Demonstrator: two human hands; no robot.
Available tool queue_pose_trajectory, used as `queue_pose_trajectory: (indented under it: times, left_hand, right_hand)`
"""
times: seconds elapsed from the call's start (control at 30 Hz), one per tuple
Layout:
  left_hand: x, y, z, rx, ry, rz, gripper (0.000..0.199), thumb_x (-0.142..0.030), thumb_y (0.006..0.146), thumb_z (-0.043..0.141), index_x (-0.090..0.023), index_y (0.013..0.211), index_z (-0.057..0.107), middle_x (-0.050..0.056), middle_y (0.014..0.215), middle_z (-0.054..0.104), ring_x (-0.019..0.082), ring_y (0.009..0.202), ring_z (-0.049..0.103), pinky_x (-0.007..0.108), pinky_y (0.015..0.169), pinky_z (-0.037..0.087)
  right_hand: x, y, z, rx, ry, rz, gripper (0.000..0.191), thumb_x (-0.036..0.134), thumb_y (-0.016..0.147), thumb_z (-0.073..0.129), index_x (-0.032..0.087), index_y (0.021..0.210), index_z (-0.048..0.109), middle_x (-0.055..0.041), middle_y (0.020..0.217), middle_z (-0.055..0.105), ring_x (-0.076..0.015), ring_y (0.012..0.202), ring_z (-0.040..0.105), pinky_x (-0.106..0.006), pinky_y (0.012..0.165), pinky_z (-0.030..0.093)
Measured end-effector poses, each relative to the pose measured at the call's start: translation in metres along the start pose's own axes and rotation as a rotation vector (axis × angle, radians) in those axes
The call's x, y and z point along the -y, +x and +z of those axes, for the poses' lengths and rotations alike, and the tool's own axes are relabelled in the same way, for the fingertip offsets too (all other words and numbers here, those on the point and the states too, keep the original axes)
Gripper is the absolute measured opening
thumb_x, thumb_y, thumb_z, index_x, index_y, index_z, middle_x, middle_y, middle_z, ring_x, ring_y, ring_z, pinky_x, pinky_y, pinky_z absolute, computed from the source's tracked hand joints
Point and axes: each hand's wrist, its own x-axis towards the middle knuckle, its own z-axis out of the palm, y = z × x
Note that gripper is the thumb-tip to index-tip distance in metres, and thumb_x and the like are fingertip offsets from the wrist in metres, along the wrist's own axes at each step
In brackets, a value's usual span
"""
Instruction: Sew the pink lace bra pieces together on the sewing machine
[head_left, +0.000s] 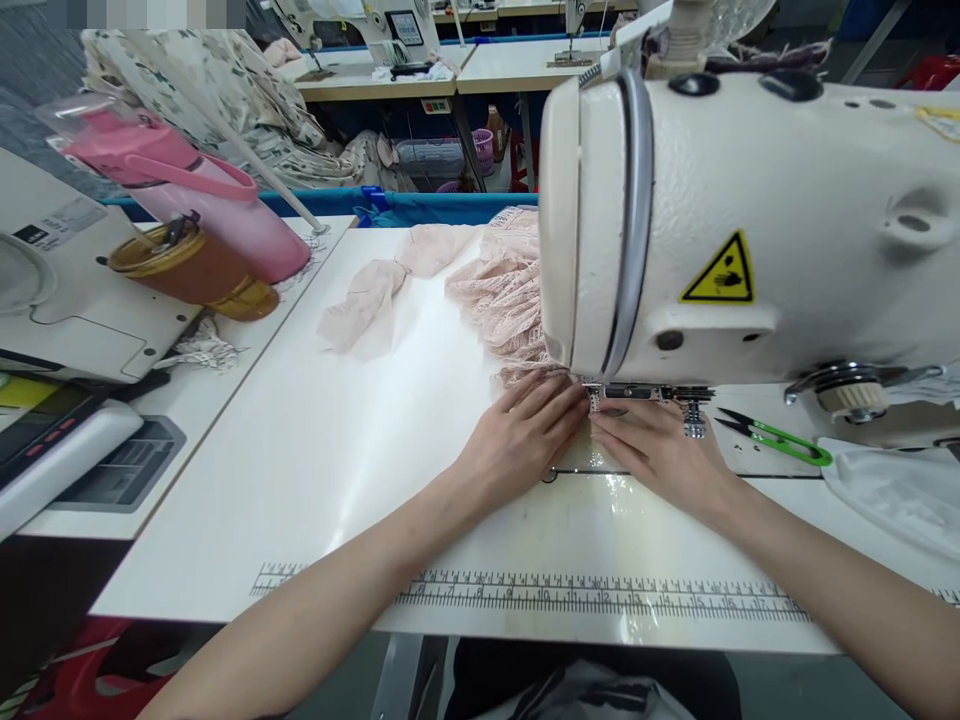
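A white sewing machine (675, 230) stands in front of me, its presser foot (594, 398) low over the bed. Gathered pale pink lace fabric (502, 290) lies left of and behind the machine head, its near edge running up to the foot. My left hand (521, 435) is left of the foot, fingers pressed together on that near edge. My right hand (667, 445) is close on the other side of the foot, fingers drawn together. Parts of the machine cover some of its fingers, and what they pinch is hidden.
Green-handled thread snips (780, 437) and white cloth (892, 490) lie to the right. A printed ruler (555, 592) runs along the table's front. At left are a pink bottle (217, 210), a brown cup (195, 265) and another machine (75, 270). Sheer pink fabric (367, 300) lies farther back.
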Motion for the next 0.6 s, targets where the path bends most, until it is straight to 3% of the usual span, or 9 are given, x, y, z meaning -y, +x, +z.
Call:
queue_pose_trajectory:
  times: [0.23, 0.6]
  left_hand:
    - [0.0001, -0.0026, 0.0041, -0.010, -0.004, -0.002, 0.031, -0.024, 0.099, 0.048, -0.013, 0.125, 0.061, 0.007, 0.129, 0.062, 0.023, 0.123, 0.057, 0.042, 0.111, 0.041]
    - [-0.0002, 0.0004, 0.0021, 0.024, -0.002, -0.035, 0.032, -0.027, 0.100, 0.045, -0.013, 0.125, 0.060, 0.007, 0.128, 0.062, 0.024, 0.121, 0.058, 0.044, 0.111, 0.039]
  right_hand:
    - [0.0037, 0.0019, -0.0015, -0.057, -0.095, -0.018, 0.022, 0.034, 0.098, 0.050, 0.026, 0.098, 0.071, 0.0071, 0.107, 0.072, -0.0142, 0.073, 0.066, -0.033, 0.073, 0.040]
    - [0.0014, 0.0023, 0.0008, -0.049, -0.102, -0.059, 0.019, 0.031, 0.096, 0.054, 0.022, 0.101, 0.070, 0.0035, 0.108, 0.072, -0.0140, 0.079, 0.067, -0.030, 0.073, 0.045]
